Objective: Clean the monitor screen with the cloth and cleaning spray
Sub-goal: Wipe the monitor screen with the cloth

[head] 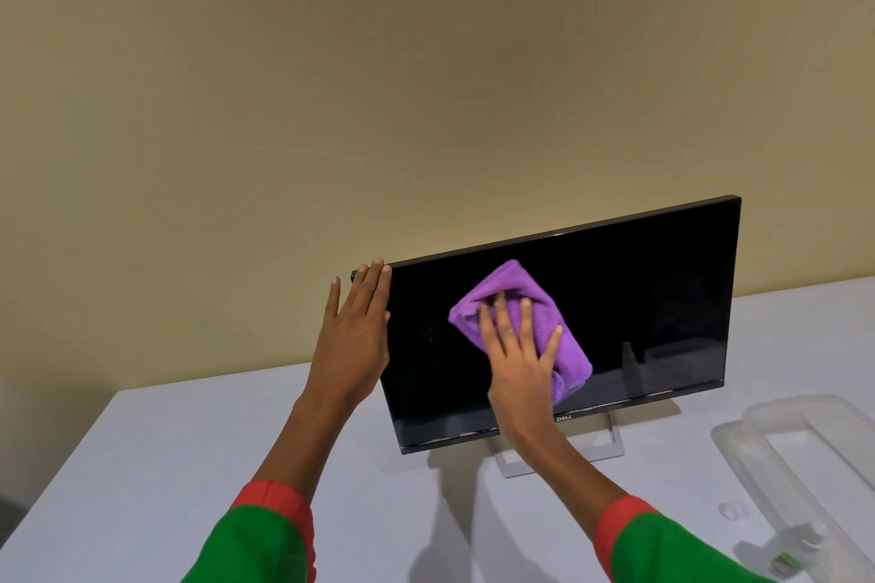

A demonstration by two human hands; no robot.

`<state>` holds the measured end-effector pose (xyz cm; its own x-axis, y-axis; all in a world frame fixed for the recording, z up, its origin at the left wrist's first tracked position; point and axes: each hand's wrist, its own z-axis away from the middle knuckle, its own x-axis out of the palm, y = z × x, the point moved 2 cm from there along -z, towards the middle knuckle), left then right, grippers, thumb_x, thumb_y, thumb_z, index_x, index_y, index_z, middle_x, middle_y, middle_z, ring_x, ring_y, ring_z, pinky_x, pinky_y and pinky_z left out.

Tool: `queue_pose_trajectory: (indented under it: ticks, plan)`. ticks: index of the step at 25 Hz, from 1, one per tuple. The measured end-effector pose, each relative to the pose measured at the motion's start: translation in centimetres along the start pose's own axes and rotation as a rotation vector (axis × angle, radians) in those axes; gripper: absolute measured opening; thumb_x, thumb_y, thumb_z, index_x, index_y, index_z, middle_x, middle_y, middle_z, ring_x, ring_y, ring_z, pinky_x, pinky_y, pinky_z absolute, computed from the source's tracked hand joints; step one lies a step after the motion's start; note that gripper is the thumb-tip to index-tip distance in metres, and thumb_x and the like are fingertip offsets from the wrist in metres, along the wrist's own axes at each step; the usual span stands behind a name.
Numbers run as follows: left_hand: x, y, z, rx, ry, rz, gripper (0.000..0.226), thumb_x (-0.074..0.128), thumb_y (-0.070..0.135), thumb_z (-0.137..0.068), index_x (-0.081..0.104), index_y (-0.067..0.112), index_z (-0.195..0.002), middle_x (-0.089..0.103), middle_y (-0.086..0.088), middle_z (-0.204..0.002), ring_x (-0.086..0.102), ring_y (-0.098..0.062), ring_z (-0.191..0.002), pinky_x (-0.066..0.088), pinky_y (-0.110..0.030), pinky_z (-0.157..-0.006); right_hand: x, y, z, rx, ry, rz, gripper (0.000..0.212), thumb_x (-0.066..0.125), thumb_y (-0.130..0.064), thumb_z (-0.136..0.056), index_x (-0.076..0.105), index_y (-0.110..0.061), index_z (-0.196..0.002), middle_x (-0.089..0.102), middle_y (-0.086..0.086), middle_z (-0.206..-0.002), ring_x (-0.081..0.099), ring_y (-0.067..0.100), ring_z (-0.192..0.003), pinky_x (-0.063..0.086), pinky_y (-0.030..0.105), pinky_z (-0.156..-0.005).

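On the white table, toward its far edge by the tan wall, stands the monitor, upright on a thin silver frame stand, its dark screen switched off and facing the person. The purple cloth, folded into a rough pad, lies flat against the middle of the screen, slightly left of centre. The right hand presses on the cloth with fingers straight and spread; nothing is curled round the fabric, the palm covering its near lower part. The left hand is flat and extended, fingers together and straight, laid against the monitor's left edge with the fingertips reaching the top left corner; it grips nothing. Both forearms emerge from green sleeves with red cuffs. To the right of the monitor, on the table, sits a clear plastic tray or container, its contents too indistinct to identify. A faint upright reflection shows in the lower right of the screen; what casts it cannot be determined
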<state>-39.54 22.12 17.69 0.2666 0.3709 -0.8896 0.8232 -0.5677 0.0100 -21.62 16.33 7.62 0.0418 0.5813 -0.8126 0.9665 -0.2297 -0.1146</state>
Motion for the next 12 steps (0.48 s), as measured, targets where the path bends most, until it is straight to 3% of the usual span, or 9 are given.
queue_pose_trajectory:
  ticks: [2,6,12]
  plan:
    - [-0.1,0.2,0.0,-0.003,0.02,-0.006,0.055,0.038,0.003,-0.093,0.019,0.007,-0.145,0.019,-0.012,-0.154,0.016,-0.027,-0.143,0.006,-0.046,-0.118,0.3,-1.7,0.4,-0.197,0.0,0.033,0.086,0.064,-0.005,-0.065,0.033,-0.019,-0.144,0.035,0.004,-0.152,0.031,0.035,-0.138,0.03,0.074,-0.096]
    - [0.0,1.3,1.4,0.025,0.054,-0.05,0.061,0.052,-0.004,-0.082,0.033,0.003,-0.139,0.03,-0.018,-0.149,0.028,-0.034,-0.138,0.017,-0.053,-0.113,1.6,-3.8,1.2,-0.578,-0.029,0.099,0.078,0.064,-0.023,-0.081,0.024,-0.021,-0.148,0.022,0.003,-0.157,0.011,0.031,-0.145,0.016,0.075,-0.103]
    - [1.8,4.2,3.3,0.14,0.053,-0.056,0.058,0.067,-0.001,-0.073,0.051,0.004,-0.128,0.049,-0.017,-0.138,0.046,-0.032,-0.127,0.034,-0.056,-0.105,1.3,0.9,-0.1,-0.799,0.015,0.192,0.065,0.051,-0.02,-0.086,0.027,-0.02,-0.146,0.025,0.003,-0.156,0.013,0.03,-0.145,0.015,0.07,-0.107]
